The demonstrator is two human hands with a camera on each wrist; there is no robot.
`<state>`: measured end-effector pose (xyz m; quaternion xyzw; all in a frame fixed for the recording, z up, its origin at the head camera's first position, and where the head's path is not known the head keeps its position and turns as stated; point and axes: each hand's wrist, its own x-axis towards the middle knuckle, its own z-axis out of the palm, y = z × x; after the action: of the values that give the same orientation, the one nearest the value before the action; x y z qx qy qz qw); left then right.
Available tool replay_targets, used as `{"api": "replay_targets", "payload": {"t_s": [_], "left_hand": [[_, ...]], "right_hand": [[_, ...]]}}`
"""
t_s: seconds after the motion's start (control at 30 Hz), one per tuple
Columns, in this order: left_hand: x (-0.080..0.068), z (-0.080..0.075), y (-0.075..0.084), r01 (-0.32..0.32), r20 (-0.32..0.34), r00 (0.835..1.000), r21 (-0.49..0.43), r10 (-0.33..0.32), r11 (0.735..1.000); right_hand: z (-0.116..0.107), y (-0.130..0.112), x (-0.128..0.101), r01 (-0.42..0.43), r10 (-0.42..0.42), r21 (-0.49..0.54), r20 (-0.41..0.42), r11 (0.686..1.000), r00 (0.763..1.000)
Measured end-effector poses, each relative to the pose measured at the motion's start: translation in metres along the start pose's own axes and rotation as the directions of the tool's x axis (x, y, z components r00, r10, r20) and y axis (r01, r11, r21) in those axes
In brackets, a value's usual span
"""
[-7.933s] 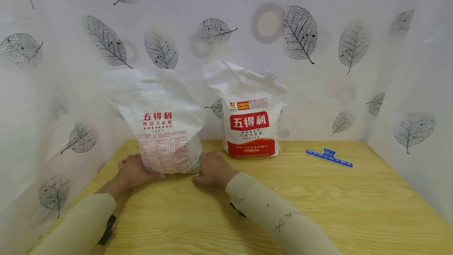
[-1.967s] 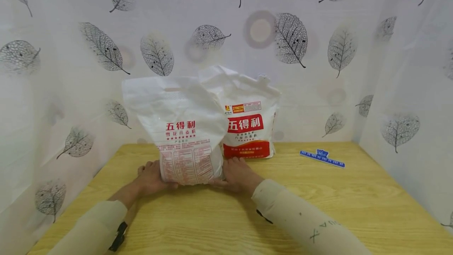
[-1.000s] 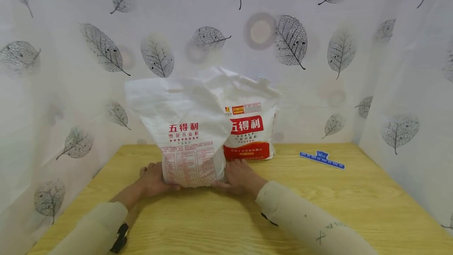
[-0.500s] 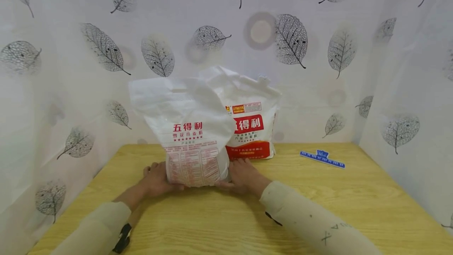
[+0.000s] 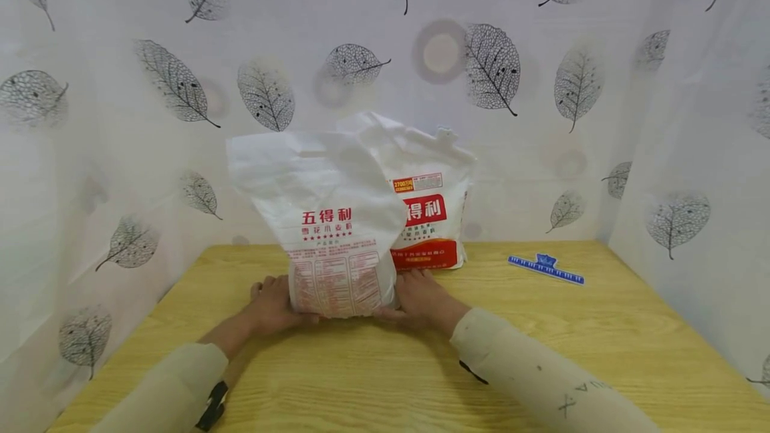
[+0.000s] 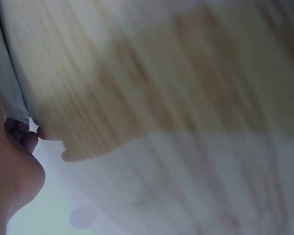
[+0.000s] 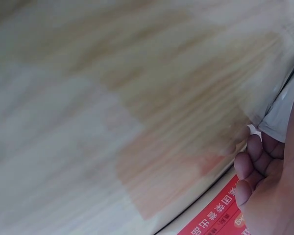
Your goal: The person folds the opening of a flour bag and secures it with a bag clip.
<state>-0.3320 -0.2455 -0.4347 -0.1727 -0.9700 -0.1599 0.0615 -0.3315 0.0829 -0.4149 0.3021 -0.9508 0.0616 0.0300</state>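
Observation:
A white flour bag (image 5: 337, 246) with red print stands upright on the table, its unfilled top leaning left. My left hand (image 5: 272, 306) grips its lower left side, thumb across the front and fingers behind. On the lower right side my right hand (image 5: 424, 303) grips it the same way. In the left wrist view the left fingers (image 6: 29, 141) curl by the bag's bottom corner. The right wrist view has the right fingers (image 7: 244, 166) curled at the other corner, close to a second flour bag (image 5: 430, 256). The front bag hides that bag's left part.
A blue ruler-like clip (image 5: 545, 268) lies on the wooden table (image 5: 511, 326), to the right of both bags. A leaf-patterned white sheet (image 5: 529, 152) hangs behind the table and along its sides.
Both hands have moved the front flour bag rightward and nearer to me, then further right over the last second. It covers more of the rear bag. That bag and the clip stay put.

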Motion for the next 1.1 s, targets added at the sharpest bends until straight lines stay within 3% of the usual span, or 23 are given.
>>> {"api": "replay_targets", "payload": {"t_s": [0.17,0.8,1.1], "left_hand": [[0.003,0.003,0.003,-0.028,-0.008,1.000,0.003,0.028,1.000],[0.006,0.004,0.019,-0.015,0.022,1.000,-0.011,0.016,1.000],[0.009,0.005,0.026,-0.016,0.028,0.999,-0.012,0.017,1.000]], "right_hand": [[-0.002,0.002,-0.005,0.011,-0.011,0.004,-0.027,1.000,1.000],[-0.001,0.016,-0.016,0.042,-0.043,-0.012,-0.068,0.999,0.997],[0.001,0.022,-0.020,0.082,-0.085,-0.027,-0.135,0.996,0.987]]}}
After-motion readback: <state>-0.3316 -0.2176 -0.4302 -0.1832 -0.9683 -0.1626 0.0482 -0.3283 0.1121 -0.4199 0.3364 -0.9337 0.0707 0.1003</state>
